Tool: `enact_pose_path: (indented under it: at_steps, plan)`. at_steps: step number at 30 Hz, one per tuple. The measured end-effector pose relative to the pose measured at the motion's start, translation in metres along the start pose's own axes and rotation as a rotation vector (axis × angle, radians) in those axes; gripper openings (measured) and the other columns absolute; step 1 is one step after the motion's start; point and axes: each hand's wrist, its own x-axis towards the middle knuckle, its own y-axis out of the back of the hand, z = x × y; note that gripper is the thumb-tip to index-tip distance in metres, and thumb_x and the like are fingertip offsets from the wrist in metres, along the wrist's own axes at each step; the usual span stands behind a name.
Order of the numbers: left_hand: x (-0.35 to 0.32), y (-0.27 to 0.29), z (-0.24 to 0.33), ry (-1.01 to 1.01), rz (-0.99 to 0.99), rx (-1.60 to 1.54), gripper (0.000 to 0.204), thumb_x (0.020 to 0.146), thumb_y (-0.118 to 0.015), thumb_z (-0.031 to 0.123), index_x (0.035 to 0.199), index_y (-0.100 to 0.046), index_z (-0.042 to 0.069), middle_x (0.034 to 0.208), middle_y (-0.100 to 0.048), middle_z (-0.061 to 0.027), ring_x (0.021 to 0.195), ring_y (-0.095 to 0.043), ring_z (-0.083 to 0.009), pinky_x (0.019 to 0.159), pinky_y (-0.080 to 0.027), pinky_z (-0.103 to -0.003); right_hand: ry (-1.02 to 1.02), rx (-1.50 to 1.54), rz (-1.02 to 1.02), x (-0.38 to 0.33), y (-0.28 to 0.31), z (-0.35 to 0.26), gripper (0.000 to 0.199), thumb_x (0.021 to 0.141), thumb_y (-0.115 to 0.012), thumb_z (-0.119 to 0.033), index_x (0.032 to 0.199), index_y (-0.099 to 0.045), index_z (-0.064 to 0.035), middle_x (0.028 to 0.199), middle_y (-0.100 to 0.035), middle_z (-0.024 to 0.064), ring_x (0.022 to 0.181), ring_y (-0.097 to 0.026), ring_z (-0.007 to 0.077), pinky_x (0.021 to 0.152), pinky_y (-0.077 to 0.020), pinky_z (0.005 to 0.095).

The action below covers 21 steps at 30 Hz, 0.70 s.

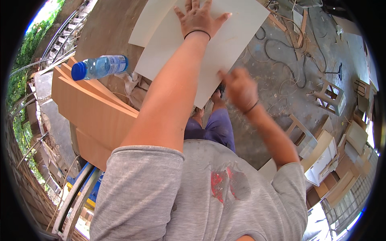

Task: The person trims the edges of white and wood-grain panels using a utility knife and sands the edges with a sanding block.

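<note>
Premises appear to be a woodworking workshop: loose cables (280,61) on bare floor (259,130) and heaped wooden pieces (341,188) right of the right hand (241,90); boards (88,100) left of the left hand (197,20).

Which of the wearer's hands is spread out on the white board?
The left hand: it lies palm down, fingers apart, on the board. The right hand is instead by the board's right edge, blurred.

Matt board (220,50), glossy plastic bottle (100,67)
</note>
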Motion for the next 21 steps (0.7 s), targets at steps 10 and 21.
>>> enact_pose_path:
  at_steps: [10,21]
  plan:
    - [-0.001,0.005,-0.006,0.015,0.03,0.035,0.074,0.08,-0.058,0.064,0.136,-0.05,0.016,0.151,-0.037,-0.0101,0.143,-0.026,-0.0252,0.113,-0.018,-0.056,-0.097,-0.02,0.152,0.029,0.022,0.001,0.037,0.08,-0.054,-0.009,0.113,-0.064,-0.0196,0.085,-0.058,0.0082,0.083,-0.061,0.0255,0.06,-0.0533,0.0375]
    - [0.002,-0.005,0.002,-0.001,0.005,-0.013,0.074,0.078,-0.06,0.064,0.134,-0.052,0.016,0.15,-0.038,-0.0083,0.143,-0.027,-0.0248,0.113,-0.018,-0.055,0.289,0.221,-0.209,-0.05,-0.026,-0.09,0.036,0.081,-0.055,-0.016,0.117,-0.058,-0.014,0.091,-0.054,0.0108,0.082,-0.059,0.0293,0.063,-0.054,0.0402]
